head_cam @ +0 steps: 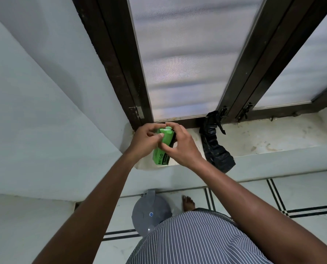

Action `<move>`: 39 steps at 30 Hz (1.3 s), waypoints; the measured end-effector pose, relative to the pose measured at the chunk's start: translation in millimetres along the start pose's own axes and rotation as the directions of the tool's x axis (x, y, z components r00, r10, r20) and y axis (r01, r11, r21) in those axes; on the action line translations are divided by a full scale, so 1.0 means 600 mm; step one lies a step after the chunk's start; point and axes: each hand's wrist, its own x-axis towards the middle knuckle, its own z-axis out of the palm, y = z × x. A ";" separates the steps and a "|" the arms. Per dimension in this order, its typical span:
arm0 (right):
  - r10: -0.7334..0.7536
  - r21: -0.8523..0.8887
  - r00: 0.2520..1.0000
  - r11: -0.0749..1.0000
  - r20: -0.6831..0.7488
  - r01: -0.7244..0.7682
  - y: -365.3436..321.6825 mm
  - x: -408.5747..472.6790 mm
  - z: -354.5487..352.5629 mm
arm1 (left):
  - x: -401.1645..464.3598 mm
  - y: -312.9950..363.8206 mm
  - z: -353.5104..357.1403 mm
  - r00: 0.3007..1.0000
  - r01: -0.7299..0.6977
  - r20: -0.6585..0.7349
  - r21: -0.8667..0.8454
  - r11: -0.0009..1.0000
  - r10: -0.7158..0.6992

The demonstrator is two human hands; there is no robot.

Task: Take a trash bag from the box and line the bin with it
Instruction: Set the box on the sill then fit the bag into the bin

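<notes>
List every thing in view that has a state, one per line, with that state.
Green box: on the window sill, top flaps open, gripped by both hands.
Green roll: poking out of the box top.
Left hand: fingers curled on the box.
Right hand: fingers curled on the box.
Black bag: crumpled, lying on the sill.
Grey bin: on the floor, lid closed.
Window: closed.

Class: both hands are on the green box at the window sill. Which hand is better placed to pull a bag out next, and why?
The right hand: its fingertips curl over the open top of the box, while the left hand grips the side and steadies it.
</notes>
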 end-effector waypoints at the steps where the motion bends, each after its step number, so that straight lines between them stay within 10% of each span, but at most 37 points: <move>1: 0.022 0.046 1.000 0.999 0.013 -0.022 -0.003 0.000 -0.002 | 0.001 -0.001 -0.001 1.000 -0.007 -0.015 -0.014 1.000 0.007; 7: 0.340 0.579 0.927 0.728 0.160 -0.367 -0.019 0.009 -0.017 | -0.007 -0.003 -0.003 0.995 -0.084 -0.054 0.056 0.995 0.087; 23: 0.389 0.703 0.866 0.519 0.313 -0.487 -0.037 0.017 -0.055 | -0.036 -0.003 -0.026 0.963 -0.270 0.084 0.301 0.915 0.256; 39: 0.319 0.491 0.895 0.753 0.312 -0.439 -0.032 0.019 -0.089 | -0.057 -0.002 -0.020 0.962 -0.268 0.021 0.269 0.925 0.272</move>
